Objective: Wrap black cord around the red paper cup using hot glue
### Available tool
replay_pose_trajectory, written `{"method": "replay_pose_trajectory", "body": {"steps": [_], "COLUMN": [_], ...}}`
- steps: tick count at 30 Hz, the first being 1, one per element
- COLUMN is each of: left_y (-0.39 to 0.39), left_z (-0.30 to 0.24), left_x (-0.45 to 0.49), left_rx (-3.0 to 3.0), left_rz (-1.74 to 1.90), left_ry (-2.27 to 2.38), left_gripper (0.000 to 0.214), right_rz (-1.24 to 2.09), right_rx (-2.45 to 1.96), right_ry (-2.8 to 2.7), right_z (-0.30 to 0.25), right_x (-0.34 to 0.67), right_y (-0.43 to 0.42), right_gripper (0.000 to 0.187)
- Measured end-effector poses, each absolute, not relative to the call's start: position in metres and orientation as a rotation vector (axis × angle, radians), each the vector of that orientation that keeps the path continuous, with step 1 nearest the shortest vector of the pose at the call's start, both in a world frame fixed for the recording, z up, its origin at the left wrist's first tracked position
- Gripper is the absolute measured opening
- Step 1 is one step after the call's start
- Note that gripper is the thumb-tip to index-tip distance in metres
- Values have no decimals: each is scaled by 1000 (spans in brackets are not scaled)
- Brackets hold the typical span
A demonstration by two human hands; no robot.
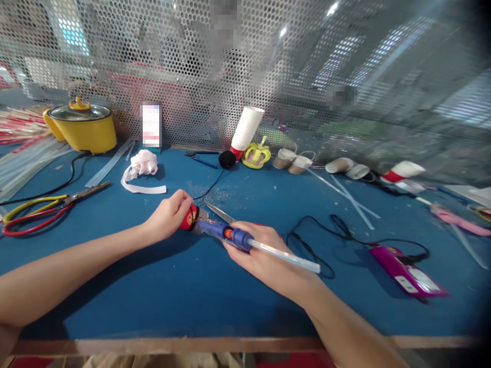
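Note:
My left hand [171,214] is closed round a small red cup-like piece [189,219] with a printed pattern and a black band; its underside is hidden. A blue hot glue gun [218,230] is gripped in my right hand [264,250], its nozzle end at the red piece. Out of the gun's back end sticks a long clear glue stick [286,255]. Just beyond my hands lie the blades of scissors [218,210], their handles mostly covered by my right hand. A black cord [210,187] runs from near the red piece to a black yarn ball [227,159].
Red-and-yellow-handled scissors [57,203], white ribbon [143,164] and a yellow electric pot [90,130] stand left. At the back are stacked paper cups [247,128], a yellow crown-shaped craft [256,155] and small baskets [299,164]. A purple packet [406,271] with black cable lies right.

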State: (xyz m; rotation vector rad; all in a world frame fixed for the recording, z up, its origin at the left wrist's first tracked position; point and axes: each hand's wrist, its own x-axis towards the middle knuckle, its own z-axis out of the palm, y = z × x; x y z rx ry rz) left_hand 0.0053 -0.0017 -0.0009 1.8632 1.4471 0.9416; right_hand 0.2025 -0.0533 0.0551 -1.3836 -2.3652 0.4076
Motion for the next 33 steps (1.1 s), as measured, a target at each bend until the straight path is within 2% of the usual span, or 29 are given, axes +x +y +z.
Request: {"method": "replay_pose_trajectory", "body": {"steps": [18, 25, 33], "left_y": [-3, -4, -5], "left_z": [2, 3, 2], "left_x": [6, 6, 5], "left_rx": [1857, 1861, 1864], "left_rz": [929, 931, 918], "left_ry": [1454, 1440, 1425], "left_gripper": [23, 22, 22], "right_rz": [348, 339, 377], "right_rx": [-1339, -1387, -1356], "right_ry": [-2404, -2378, -2348], "right_z": [55, 56, 54], "right_x": [203, 204, 206], "right_y": [-50, -48, -44], "right_gripper": [12, 18, 14]}}
